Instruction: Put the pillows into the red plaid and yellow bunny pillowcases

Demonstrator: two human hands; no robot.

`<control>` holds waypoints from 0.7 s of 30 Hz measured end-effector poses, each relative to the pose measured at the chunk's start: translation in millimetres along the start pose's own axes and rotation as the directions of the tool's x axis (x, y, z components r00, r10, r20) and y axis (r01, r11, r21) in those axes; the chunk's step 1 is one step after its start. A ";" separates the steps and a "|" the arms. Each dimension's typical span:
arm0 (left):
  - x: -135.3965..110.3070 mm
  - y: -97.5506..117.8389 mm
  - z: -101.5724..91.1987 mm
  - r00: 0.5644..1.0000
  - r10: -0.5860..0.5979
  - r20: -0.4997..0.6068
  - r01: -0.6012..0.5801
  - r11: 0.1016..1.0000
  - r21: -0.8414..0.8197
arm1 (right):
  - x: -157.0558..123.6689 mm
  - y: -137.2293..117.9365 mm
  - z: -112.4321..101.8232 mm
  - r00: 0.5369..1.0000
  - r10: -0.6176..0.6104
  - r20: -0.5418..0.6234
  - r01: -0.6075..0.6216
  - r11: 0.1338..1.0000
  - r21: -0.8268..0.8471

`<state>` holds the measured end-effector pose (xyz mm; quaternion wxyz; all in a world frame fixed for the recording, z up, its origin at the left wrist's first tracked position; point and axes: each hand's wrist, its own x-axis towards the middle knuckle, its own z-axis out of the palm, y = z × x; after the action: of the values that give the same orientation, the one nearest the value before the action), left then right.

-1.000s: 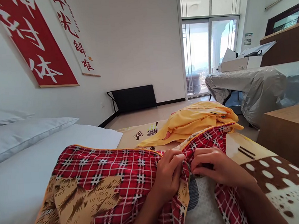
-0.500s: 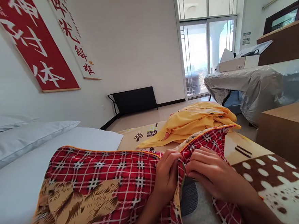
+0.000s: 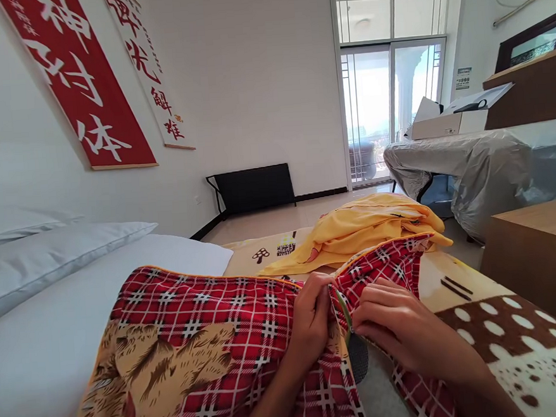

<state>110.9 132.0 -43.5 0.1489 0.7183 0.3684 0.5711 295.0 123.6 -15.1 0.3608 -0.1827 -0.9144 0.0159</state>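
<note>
A red plaid fabric cover (image 3: 205,331) with orange piping and a tan animal print lies spread in front of me. Its opening runs down the middle, edged by a thin greenish zipper (image 3: 344,308). My left hand (image 3: 309,314) is closed on the left edge of the opening, near its top. Just right of it, my right hand (image 3: 400,327) pinches the zipper at what looks like its small slider; the fingers partly hide it. Grey and dark mesh-like material (image 3: 359,358) shows inside the opening, below my hands.
Crumpled yellow cloth (image 3: 374,224) lies beyond the cover on a patterned brown-and-cream blanket (image 3: 500,326). White pillows (image 3: 72,254) are on the left. Cardboard boxes (image 3: 538,254) and a plastic-draped table (image 3: 465,163) stand on the right. A folded black frame (image 3: 255,188) leans by the wall.
My right hand has drawn slightly away from the left, so more of the greenish zipper shows between them. The left hand keeps its hold. The camera view has shifted a little.
</note>
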 end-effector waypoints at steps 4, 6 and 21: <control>0.2 0.5 0.7 1.000 -0.018 -0.015 0.018 1.000 0.001 | -0.4 2.7 1.3 0.999 0.037 -0.003 -0.036 0.998 0.043; -0.7 0.6 1.0 0.999 -0.024 -0.022 0.024 1.000 -0.003 | -1.0 3.0 1.8 0.999 0.045 -0.003 -0.045 0.997 0.057; 37.5 -15.4 -12.1 0.967 -0.244 -0.069 0.242 0.970 -0.032 | 15.1 12.9 23.0 0.996 0.041 -0.083 -0.042 0.999 -0.006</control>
<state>97.0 166.3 -23.0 0.2126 0.6449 0.4522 0.5783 273.7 143.3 -24.4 0.3974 -0.2035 -0.8947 0.0124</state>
